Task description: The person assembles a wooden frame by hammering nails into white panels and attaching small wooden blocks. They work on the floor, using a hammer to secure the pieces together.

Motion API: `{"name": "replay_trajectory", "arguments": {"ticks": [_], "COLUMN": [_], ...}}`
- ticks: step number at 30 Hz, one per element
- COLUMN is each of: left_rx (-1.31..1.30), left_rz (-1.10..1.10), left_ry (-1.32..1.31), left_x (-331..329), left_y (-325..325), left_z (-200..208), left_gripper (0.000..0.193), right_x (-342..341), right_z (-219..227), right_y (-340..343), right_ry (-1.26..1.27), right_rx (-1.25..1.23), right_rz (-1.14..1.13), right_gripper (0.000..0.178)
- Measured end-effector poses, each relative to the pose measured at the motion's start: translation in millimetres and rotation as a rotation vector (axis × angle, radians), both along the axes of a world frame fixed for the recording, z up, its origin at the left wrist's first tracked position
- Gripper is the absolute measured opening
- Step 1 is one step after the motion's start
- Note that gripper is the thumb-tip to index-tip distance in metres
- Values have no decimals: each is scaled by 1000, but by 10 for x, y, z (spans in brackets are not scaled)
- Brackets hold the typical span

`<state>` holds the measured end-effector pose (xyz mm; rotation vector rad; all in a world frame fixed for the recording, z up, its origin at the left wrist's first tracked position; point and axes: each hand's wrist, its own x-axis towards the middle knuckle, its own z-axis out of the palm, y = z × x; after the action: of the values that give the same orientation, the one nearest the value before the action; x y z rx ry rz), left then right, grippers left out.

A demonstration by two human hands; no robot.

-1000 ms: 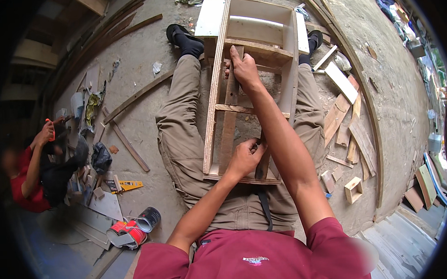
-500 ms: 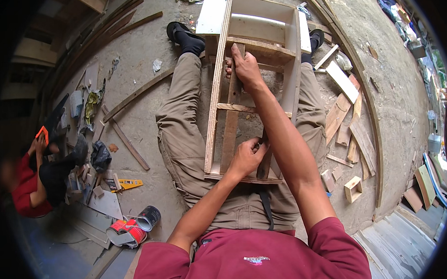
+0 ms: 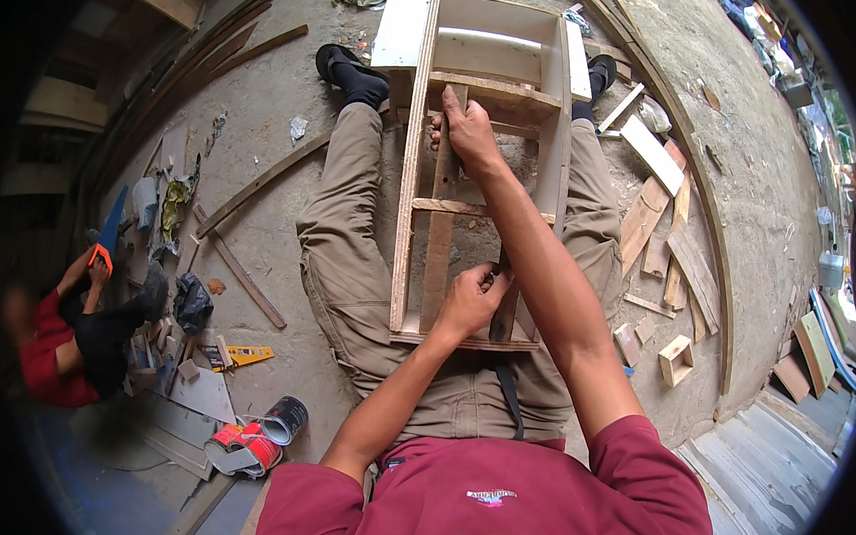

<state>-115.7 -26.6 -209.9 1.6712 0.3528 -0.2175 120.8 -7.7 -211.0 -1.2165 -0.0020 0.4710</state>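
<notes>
A long wooden frame (image 3: 412, 178) with crosspieces lies over my legs, its open side up and a white panel (image 3: 403, 31) at its far left end. Inside its far half, my right hand (image 3: 471, 139) is closed around a brown wood strip (image 3: 446, 175), thumb along the top. Nearer to me, my left hand (image 3: 469, 302) has its fingers closed on a darker wood strip (image 3: 506, 319) by the frame's near end. My right forearm passes over the frame and hides part of this strip and the right rail.
Offcuts (image 3: 697, 272) and a small wooden box (image 3: 676, 362) lie at right. Paint cans (image 3: 284, 421) and a yellow-handled saw (image 3: 250, 355) are at left. Further left, a person in red (image 3: 52, 351) holds an orange-handled saw (image 3: 112, 227). A long strip (image 3: 708, 211) curves along the right.
My hands stay in nearly the same places on the strips. At the left, the other person's saw has swung up, and its blue blade now shows.
</notes>
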Motion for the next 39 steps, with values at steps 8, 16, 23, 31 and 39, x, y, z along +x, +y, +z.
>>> {"name": "replay_trajectory", "arguments": {"ticks": [8, 16, 23, 31, 39], "left_rx": [-19, 11, 9, 17, 34], "left_rz": [17, -27, -8, -27, -8], "left_ry": [-15, 20, -2, 23, -9], "left_x": [9, 17, 6, 12, 8], "left_y": [-7, 18, 5, 17, 3], "left_z": [41, 73, 43, 36, 50], "left_gripper": [41, 41, 41, 44, 45], "right_x": [-4, -7, -38, -40, 7], "right_z": [-2, -7, 73, 86, 97], "right_y": [-16, -36, -47, -69, -89], "right_ry": [-3, -1, 34, 35, 63], "right_rx": [-22, 24, 9, 34, -6], "right_rz": [12, 26, 41, 54, 65], "right_gripper": [40, 39, 38, 37, 38]}}
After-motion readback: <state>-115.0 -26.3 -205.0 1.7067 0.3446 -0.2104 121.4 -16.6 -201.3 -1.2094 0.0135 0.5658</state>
